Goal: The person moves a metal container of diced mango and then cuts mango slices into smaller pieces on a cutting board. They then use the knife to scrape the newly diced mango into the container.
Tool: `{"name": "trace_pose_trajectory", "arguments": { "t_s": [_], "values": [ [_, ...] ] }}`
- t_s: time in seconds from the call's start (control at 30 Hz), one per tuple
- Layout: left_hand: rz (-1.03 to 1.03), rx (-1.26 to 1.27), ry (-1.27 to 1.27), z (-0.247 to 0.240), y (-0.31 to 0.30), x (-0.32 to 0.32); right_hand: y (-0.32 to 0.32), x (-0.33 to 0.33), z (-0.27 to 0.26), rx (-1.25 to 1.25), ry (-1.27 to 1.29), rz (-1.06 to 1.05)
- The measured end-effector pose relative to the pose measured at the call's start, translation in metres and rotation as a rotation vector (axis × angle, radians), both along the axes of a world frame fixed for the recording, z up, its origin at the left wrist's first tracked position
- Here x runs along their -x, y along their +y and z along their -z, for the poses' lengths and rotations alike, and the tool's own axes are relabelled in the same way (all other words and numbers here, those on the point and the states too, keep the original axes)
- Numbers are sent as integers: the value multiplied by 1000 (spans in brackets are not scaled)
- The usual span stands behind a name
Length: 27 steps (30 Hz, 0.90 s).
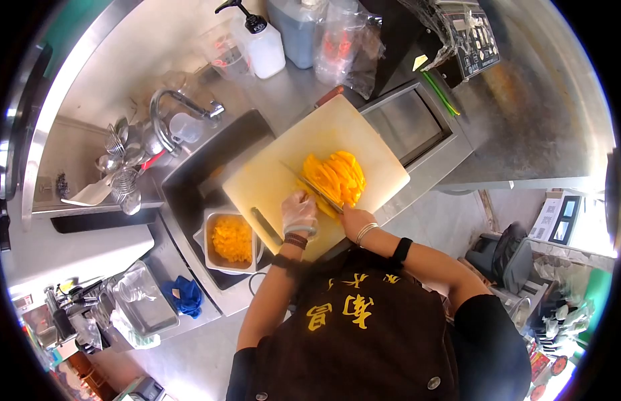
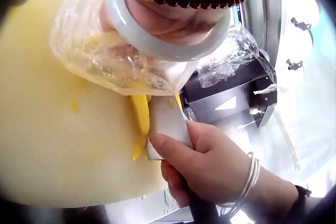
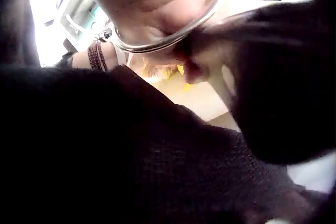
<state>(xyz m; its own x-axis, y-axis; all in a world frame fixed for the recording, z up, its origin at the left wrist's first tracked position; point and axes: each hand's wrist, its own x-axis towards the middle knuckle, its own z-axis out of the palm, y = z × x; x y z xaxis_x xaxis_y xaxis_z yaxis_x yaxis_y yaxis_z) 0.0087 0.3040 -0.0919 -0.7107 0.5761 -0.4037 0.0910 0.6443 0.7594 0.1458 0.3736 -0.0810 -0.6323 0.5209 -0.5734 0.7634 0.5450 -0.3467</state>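
Note:
On the white cutting board (image 1: 257, 180) lies a heap of sliced mango (image 1: 337, 175). My right hand (image 1: 358, 224) grips the dark handle of a knife (image 1: 318, 190), its blade angled across the board along the near edge of the heap. In the left wrist view the thumb of the right hand (image 2: 194, 155) lies against the base of the broad blade (image 2: 168, 121). My left hand (image 1: 299, 212), in a clear plastic glove, holds a mango piece (image 2: 139, 112) with bent fingers beside the blade. Glove and wrist hide most of these fingertips in the left wrist view.
The board lies across a sink (image 1: 183, 180). A metal pan of diced mango (image 1: 231, 238) stands at its near left. Beyond are a faucet (image 1: 165, 113), whisks and ladles (image 1: 123, 157), and a pump bottle (image 1: 263, 50). A red handle (image 1: 329, 95) shows behind the board.

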Motion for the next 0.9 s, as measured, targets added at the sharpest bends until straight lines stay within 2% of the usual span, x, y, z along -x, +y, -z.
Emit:
{"name": "trace_pose_trajectory", "arguments": {
  "t_s": [0.13, 0.23, 0.33, 0.4, 0.47, 0.53, 0.6, 0.63, 0.7, 0.77, 0.83, 0.9],
  "values": [
    [-55, -68, -26, -4, -3, -1, 0, -11, -17, 11, 50, 34],
    [5, -39, -50, -2, 0, 0, -3, -19, -14, 4, 5, -6],
    [20, 8, 61, -2, -1, -2, -6, -17, -9, 6, 8, 9],
    [3, -51, 120, -3, -1, -4, -8, -14, -1, -11, 42, -38],
    [-9, -27, 61, -7, 0, -4, -11, -6, 5, -28, 76, -82],
    [-18, -2, 5, -9, 0, -6, -11, 12, -4, 38, -72, 73],
    [-92, -12, -116, -9, 1, -7, -8, 10, 3, 25, -13, 32],
    [-87, -13, -113, -8, 1, -7, -6, 7, 5, 8, 41, -8],
    [2, -11, 80, -2, 0, -4, -4, 0, 1, 11, 100, -6],
    [31, -19, 95, 5, -2, -2, -3, -5, -8, 21, 155, -17],
    [67, -27, 106, 1, -4, -2, -2, -9, -13, 25, 57, 29],
    [11, -104, -19, -4, -4, -4, -2, -14, -13, 21, 51, 23]
  ]
}}
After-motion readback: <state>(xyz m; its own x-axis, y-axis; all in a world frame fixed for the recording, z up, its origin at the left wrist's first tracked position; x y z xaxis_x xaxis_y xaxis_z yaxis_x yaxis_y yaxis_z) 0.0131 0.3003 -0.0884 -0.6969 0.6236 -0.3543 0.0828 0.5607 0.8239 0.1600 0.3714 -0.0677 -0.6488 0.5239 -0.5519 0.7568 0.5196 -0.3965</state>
